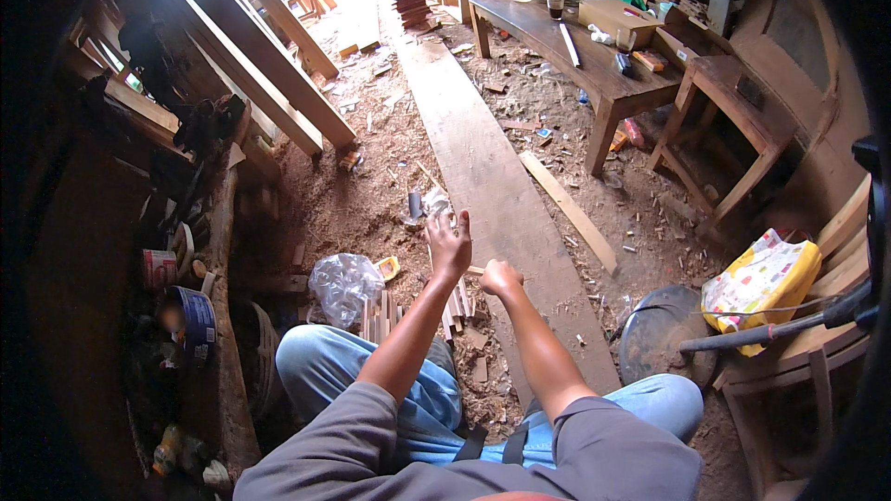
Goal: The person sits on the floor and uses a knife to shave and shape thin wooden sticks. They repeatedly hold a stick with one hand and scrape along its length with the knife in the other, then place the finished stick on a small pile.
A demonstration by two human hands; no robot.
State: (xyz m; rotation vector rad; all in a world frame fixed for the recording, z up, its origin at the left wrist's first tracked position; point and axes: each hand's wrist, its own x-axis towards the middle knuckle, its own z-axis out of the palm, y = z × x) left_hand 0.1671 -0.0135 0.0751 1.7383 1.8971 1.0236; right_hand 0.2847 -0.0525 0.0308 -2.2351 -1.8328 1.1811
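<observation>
My left hand (448, 249) is raised in front of me at the left edge of a long plank (464, 139), its fingers stretched upward and apart. Just beyond its fingertips lie a crumpled whitish piece (434, 201) and a small grey cylinder (415, 205). Over the plank my right hand (502, 278) is closed in a fist. A thin wooden stick (475, 270) pokes out of its left side toward my left wrist; the rest of it is hidden. Below my left hand, several narrow wood strips (379, 317) lie beside my knee.
A clear plastic bag (345, 286) lies by my left knee. To the right are a wooden table (594, 65), a loose slat (568, 209), a dark round disc (664, 339) and a yellow package (766, 288). Long boards (251, 46) lean at the left. Shavings cover the floor.
</observation>
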